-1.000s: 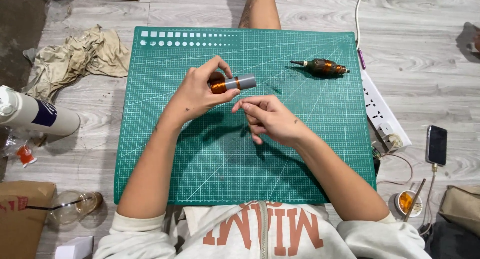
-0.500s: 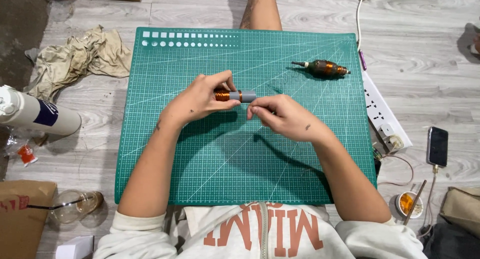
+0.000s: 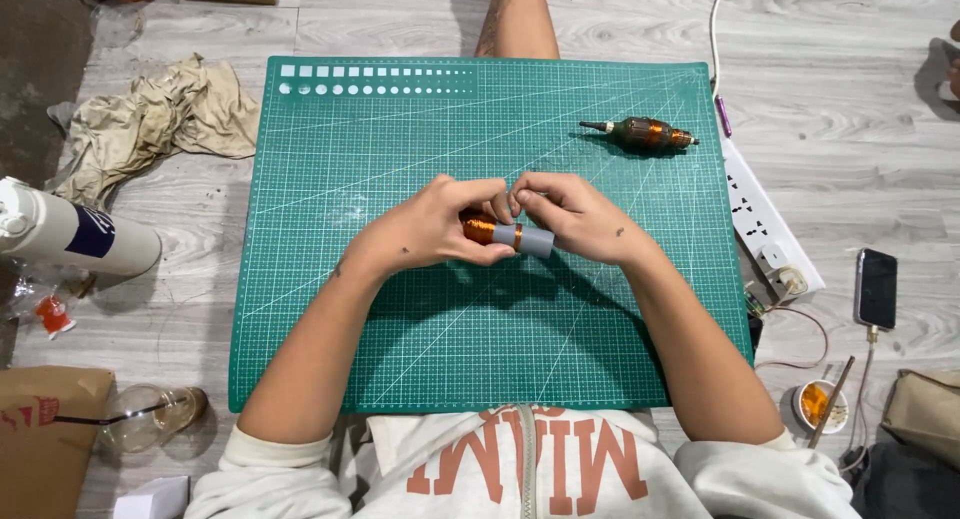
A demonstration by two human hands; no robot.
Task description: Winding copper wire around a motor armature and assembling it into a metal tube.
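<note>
- The left hand (image 3: pixel 425 234) dropped from its raised pose near the mat's upper middle and settled lower, toward the centre of the green cutting mat (image 3: pixel 330 329).
- The copper-wound rotor with grey sleeve (image 3: pixel 507 234) came down with it and lay nearly level.
- The right hand (image 3: pixel 575 217), apart from the rotor a second earlier, closed in and gripped the sleeve end, meeting the left hand.

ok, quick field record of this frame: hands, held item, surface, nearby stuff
left hand: grips the copper-wound end of the motor rotor
right hand: fingers on the rotor's grey end
surface: green cutting mat on a grey wood floor
on mat: second rotor, far right, untouched
off mat, left: crumpled cloth, white bottle
off mat, right: power strip, phone
</note>
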